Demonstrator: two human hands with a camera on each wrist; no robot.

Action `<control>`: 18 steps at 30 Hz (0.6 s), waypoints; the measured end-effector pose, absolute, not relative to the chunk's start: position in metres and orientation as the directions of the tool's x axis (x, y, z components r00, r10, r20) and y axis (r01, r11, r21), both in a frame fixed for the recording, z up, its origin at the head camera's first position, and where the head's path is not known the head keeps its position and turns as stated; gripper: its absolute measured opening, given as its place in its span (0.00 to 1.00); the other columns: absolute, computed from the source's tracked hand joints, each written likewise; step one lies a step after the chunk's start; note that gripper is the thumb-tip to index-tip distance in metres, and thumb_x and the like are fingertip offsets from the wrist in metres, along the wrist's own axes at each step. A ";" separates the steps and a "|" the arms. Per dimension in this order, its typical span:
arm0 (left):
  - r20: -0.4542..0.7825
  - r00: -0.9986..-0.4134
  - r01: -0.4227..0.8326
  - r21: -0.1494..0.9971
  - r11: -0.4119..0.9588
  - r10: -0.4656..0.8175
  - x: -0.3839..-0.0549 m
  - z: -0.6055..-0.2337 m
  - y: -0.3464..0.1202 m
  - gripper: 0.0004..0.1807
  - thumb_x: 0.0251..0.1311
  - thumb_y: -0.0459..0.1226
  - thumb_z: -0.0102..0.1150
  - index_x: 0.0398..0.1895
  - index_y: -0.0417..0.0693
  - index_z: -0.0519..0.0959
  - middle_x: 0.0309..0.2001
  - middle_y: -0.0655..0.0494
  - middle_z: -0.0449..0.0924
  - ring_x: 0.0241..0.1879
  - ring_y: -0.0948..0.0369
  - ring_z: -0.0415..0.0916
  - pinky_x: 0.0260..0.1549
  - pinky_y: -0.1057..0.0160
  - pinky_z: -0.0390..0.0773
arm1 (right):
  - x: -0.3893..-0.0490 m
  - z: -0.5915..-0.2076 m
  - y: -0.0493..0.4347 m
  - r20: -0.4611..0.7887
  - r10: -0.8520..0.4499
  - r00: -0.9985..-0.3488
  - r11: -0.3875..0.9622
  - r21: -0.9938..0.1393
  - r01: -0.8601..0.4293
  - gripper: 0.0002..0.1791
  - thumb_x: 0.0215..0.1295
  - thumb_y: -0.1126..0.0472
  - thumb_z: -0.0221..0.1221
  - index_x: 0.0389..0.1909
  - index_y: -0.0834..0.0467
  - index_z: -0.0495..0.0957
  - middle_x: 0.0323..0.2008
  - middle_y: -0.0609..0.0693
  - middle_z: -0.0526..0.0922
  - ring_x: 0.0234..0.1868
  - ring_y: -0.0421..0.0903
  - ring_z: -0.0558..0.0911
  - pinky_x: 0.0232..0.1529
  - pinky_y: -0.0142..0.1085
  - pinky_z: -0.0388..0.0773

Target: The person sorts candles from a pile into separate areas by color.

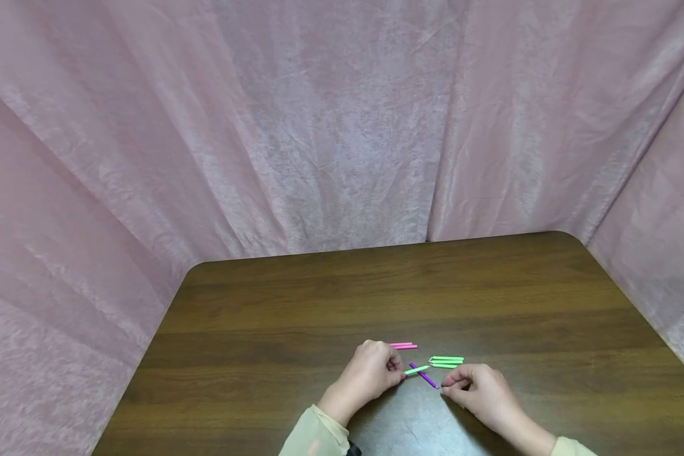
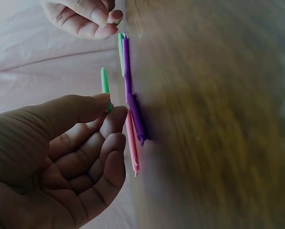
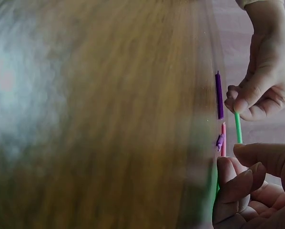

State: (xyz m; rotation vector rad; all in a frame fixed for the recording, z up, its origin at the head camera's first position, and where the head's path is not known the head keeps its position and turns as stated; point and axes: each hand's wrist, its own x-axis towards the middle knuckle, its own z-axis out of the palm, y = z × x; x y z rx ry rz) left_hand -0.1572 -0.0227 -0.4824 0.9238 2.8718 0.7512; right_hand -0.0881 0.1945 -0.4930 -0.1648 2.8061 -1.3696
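Observation:
My left hand (image 1: 376, 372) pinches one end of a green stick (image 1: 417, 370) between thumb and forefinger; the left wrist view shows that stick (image 2: 105, 86) lifted off the table. A purple stick (image 1: 424, 375) lies on the brown table (image 1: 319, 304) between my hands. My right hand (image 1: 474, 387) rests with loosely curled fingers, their tips just short of the purple stick's near end. In the right wrist view nothing sits between its thumb (image 3: 264, 155) and fingers. Pink sticks (image 1: 403, 346) lie behind the left hand, more green sticks (image 1: 446, 361) behind the right.
The sticks lie in a small cluster near the table's front edge. Pink fabric (image 1: 342, 126) hangs as a backdrop round the back and both sides of the table.

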 end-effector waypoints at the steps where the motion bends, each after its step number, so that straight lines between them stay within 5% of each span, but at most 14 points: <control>1: 0.116 -0.822 0.542 0.461 0.702 0.558 -0.158 -0.483 -0.022 0.09 0.44 0.33 0.70 0.15 0.56 0.83 0.14 0.74 0.73 0.17 0.79 0.62 0.20 0.79 0.64 | -0.088 -0.493 0.194 0.035 -0.100 -0.994 0.609 -0.788 -0.089 0.04 0.49 0.64 0.70 0.26 0.54 0.84 0.21 0.38 0.81 0.23 0.30 0.74 0.29 0.30 0.72; 18: 0.128 -0.841 0.496 0.569 0.656 0.525 -0.166 -0.485 -0.015 0.07 0.46 0.36 0.74 0.17 0.55 0.84 0.18 0.72 0.78 0.20 0.78 0.66 0.24 0.78 0.65 | -0.089 -0.496 0.186 0.034 -0.065 -0.997 0.605 -0.793 -0.067 0.04 0.49 0.64 0.69 0.26 0.56 0.83 0.21 0.38 0.81 0.22 0.31 0.74 0.29 0.30 0.71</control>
